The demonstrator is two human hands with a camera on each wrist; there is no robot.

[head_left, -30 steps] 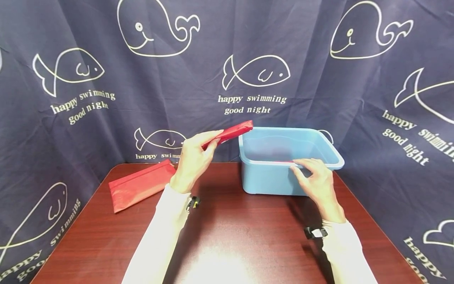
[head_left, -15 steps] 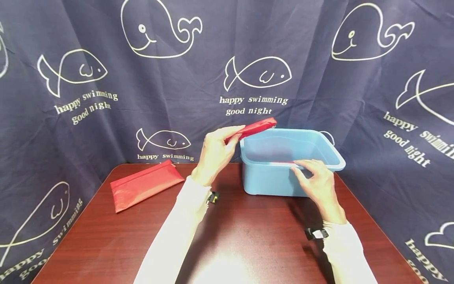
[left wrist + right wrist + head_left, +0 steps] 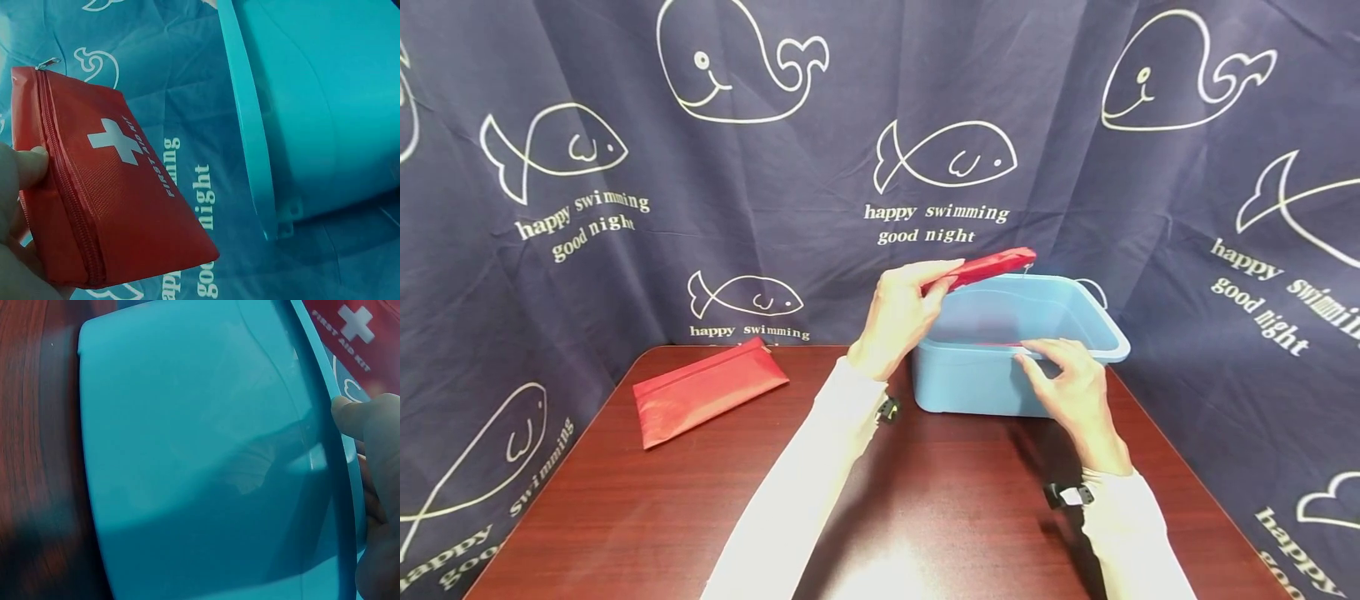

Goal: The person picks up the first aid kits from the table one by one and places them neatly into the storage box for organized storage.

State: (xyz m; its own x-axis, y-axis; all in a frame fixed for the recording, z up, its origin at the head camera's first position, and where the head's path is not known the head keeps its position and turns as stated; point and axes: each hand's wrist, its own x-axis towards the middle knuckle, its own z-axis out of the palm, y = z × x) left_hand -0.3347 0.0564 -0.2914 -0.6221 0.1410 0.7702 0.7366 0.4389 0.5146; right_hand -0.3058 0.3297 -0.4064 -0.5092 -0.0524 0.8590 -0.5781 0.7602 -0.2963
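Observation:
A red zippered first aid kit pouch (image 3: 112, 181) with a white cross is in my left hand (image 3: 901, 310), pinched at its zipper edge between thumb and fingers. It tilts above the left part of a light blue plastic bin (image 3: 977, 379), over the rim in the head view. My right hand (image 3: 1070, 387) grips the bin's near rim, thumb (image 3: 353, 415) on the outside and fingers over the inner side. A sliver of red (image 3: 996, 344) shows just inside that rim; the rest is hidden by the bin's wall.
A second red pouch (image 3: 707, 393) lies flat on the brown wooden table (image 3: 955, 492), left of the bin. Behind and on both sides hangs a dark blue curtain (image 3: 820, 192) with white fish and whale drawings.
My left hand has carried the first aid kit pouch rightward, from left of the bin to above its left part. The right hand has stayed on the rim.

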